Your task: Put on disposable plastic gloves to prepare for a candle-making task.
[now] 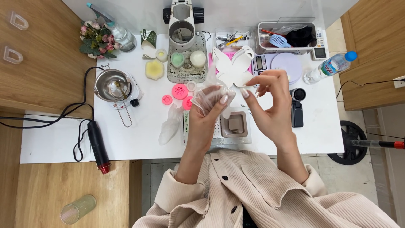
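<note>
- The left hand [206,112], centre frame, has its grip closed around a crumpled clear plastic bag [209,96].
- The right hand [270,99], just right of it, pinches thumb and forefinger, apparently on the bag's upper edge.
- Beyond, white butterfly cutouts [233,67] lie on the counter [143,131].

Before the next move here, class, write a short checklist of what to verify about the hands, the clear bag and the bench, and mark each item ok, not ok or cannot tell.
1. Left hand grips the crumpled clear plastic bag: ok.
2. Right hand has hold of the bag: cannot tell; its fingertips pinch close beside it.
3. Both hands are raised above the white table, not resting on it: ok.
4. White butterfly cut-outs lie flat behind the hands: ok.
5. Metal melting pot stands well aside from both hands: ok.
6. Bag is empty: cannot tell.
</note>
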